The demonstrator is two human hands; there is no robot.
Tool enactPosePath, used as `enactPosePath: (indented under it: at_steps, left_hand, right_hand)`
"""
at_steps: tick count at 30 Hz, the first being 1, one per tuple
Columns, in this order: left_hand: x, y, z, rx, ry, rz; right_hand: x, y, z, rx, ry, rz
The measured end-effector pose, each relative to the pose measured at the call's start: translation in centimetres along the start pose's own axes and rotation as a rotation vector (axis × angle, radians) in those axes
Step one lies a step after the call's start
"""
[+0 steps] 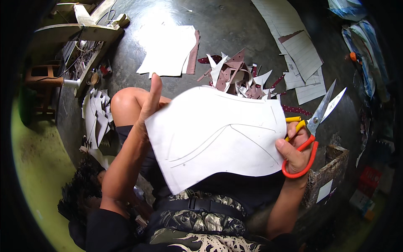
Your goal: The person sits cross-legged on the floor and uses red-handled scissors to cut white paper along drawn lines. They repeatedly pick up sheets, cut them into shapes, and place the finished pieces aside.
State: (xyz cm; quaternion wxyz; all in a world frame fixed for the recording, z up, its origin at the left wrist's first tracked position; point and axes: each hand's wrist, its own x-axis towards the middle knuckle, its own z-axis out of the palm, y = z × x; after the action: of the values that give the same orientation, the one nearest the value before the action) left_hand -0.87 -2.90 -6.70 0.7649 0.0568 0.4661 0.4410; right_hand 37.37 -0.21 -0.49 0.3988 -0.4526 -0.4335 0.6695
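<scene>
White pattern sheet (218, 138) with pencilled curves, held above the lap; left hand (147, 110) grips its left edge, fingers hidden behind it. Right hand (294, 152), at the sheet's right edge, clenches orange-handled scissors (312, 130), blades parted. Right of the sheet, a cardboard box (331, 168), contents unclear. Beyond the sheet, offcuts (237, 77) on the floor (226, 25).

Matt white paper sheet (218, 138); shiny metal scissors (319, 122), glossy orange plastic handles.

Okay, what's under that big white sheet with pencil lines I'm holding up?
Below the large white pencil-marked sheet show dark shorts and a patterned waistband. The left hand grips its edge; its fingers and most of the lap are covered.
</scene>
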Motion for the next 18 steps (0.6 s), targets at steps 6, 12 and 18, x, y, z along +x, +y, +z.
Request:
enactPosePath:
  at_steps: [6,12,18]
  left_hand:
    - [-1.5,2.9,0.8,0.803,-0.565,-0.316]
    - [-3.7,3.3,3.7,0.897,-0.343,-0.104]
    - [-5.3,3.8,5.0,0.372,-0.146,0.218]
  right_hand:
    - [1.3,-0.8,-1.2,-0.183,0.051,-0.031]
    - [2.9,-0.6,-0.2,-0.432,0.272,-0.317]
    - [0.1,0.0,0.3,-0.405,0.228,-0.190]
